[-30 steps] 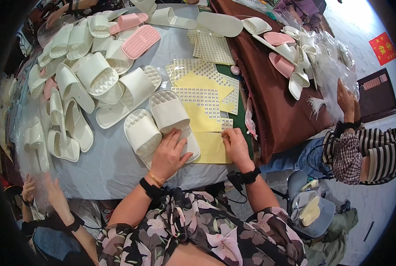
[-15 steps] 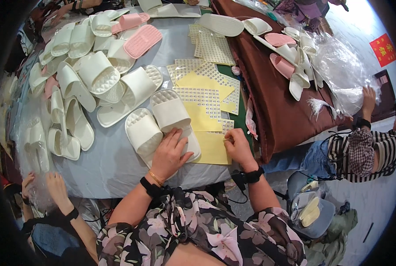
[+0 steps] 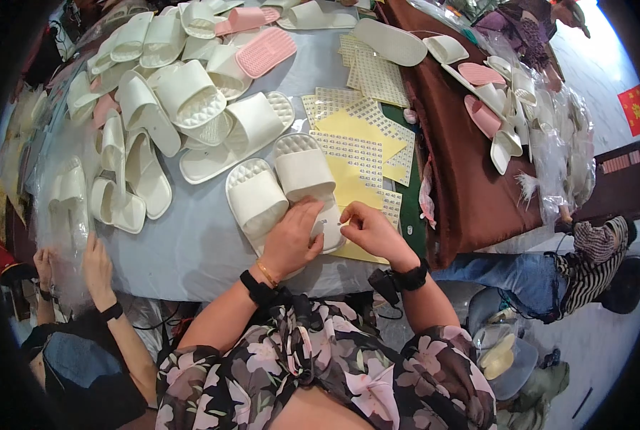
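A pair of white slippers lies side by side in front of me, the left slipper point(image 3: 257, 204) touching the right slipper point(image 3: 304, 172). My left hand point(image 3: 289, 240) rests across them below the straps, its thumb apart from the fingers. Just to its right, my right hand point(image 3: 377, 233) pinches a tiny white sticker point(image 3: 345, 223) between thumb and forefinger, above the right slipper's heel. A small dark mark shows on that heel. Sheets of number stickers point(image 3: 352, 150) lie beyond and beside the slippers, some peeled down to bare yellow backing point(image 3: 359, 252).
More white slippers point(image 3: 191, 93) and a pink slipper point(image 3: 265, 52) are heaped at the far left. Brown fabric point(image 3: 467, 193) at the right bears further slippers point(image 3: 506, 93). Another person's hands point(image 3: 98, 269) hold a clear bag point(image 3: 69, 208) at the left; another person works at the right.
My right hand has moved left from the yellow sheet to the right slipper's heel, holding a sticker. The view has shifted a little. At the right, the clear bag has dropped lower.
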`<state>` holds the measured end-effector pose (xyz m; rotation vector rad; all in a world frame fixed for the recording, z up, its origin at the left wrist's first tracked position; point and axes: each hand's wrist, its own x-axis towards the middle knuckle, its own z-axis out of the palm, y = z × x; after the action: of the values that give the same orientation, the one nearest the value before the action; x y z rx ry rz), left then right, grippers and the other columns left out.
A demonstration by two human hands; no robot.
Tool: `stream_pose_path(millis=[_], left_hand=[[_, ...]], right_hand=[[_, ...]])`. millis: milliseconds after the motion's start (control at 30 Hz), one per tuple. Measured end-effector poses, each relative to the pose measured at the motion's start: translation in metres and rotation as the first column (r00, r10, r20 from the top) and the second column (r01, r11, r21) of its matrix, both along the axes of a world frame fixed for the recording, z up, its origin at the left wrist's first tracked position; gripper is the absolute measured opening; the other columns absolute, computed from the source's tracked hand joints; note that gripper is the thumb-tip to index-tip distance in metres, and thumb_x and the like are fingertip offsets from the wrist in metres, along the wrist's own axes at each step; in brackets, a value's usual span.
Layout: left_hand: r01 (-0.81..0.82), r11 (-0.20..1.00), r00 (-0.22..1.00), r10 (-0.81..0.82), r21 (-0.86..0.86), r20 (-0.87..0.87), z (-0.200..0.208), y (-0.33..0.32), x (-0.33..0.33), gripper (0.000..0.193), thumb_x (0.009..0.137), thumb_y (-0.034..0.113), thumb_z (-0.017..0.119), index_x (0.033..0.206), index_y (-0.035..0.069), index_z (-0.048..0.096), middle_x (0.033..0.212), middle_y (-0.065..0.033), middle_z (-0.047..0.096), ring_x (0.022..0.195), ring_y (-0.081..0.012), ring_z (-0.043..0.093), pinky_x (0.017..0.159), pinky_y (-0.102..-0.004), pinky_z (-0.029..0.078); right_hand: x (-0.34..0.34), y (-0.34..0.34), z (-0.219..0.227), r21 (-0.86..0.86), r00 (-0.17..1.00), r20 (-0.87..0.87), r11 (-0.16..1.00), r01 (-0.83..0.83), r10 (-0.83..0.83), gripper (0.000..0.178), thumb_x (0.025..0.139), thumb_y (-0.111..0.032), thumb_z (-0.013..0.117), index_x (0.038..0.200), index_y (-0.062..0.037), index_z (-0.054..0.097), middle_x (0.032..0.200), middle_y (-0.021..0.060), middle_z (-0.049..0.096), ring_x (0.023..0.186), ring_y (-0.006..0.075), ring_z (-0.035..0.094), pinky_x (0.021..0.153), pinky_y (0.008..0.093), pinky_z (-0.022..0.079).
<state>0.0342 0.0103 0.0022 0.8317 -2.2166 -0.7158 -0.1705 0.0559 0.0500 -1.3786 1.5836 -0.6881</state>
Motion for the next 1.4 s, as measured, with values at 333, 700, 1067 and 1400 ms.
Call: stream_pose_path(millis=[333,700,1067,1400], left_hand=[[0.025,1.0,1.0,-0.025,0.014,-0.016,-0.001,-0.001,0.0,0.063,0.078,0.012,0.068,0.136,0.002,0.044,0.124,-0.0201,0.056,0.121,-0.0354,0.053,0.1,-0.0412,0.045],[0.022,1.0,1.0,-0.022,-0.017,-0.008,-0.004,-0.001,-0.001,0.065,0.078,0.01,0.067,0.137,0.001,0.042,0.122,-0.0202,0.056,0.121,-0.0363,0.053,0.1,-0.0409,0.045],[0.023,0.999,1.0,-0.024,-0.026,-0.013,-0.003,-0.002,-0.001,0.065,0.077,0.011,0.068,0.136,0.001,0.041,0.122,-0.0208,0.056,0.121,-0.0365,0.053,0.102,-0.0413,0.045],[0.034,0.999,0.999,-0.033,-0.026,0.014,0.0,-0.002,0.0,0.067,0.077,0.012,0.068,0.137,0.002,0.041,0.124,-0.0202,0.056,0.123,-0.0362,0.052,0.103,-0.0417,0.044]], right_hand=[[0.013,-0.029,-0.013,0.016,0.946,-0.256,0.979,-0.202,0.2,0.015,0.077,-0.007,0.061,0.092,-0.0014,0.063,0.065,0.0115,0.061,0.059,0.0207,0.06,0.057,0.0339,0.047],[0.017,-0.036,-0.013,0.025,0.894,-0.38,0.969,-0.247,0.237,0.012,0.077,-0.008,0.063,0.087,-0.0019,0.062,0.081,0.0179,0.067,0.08,0.0376,0.066,0.071,0.0429,0.052],[0.019,-0.035,-0.02,-0.011,0.865,-0.446,0.965,-0.263,0.231,0.01,0.078,-0.008,0.06,0.087,-0.0028,0.06,0.08,0.0176,0.067,0.079,0.0383,0.065,0.069,0.0452,0.051],[0.023,-0.029,-0.018,-0.086,0.898,-0.429,0.984,-0.154,0.103,0.022,0.082,-0.016,0.064,0.099,-0.0047,0.057,0.078,0.0187,0.066,0.077,0.0399,0.065,0.067,0.0476,0.05]])
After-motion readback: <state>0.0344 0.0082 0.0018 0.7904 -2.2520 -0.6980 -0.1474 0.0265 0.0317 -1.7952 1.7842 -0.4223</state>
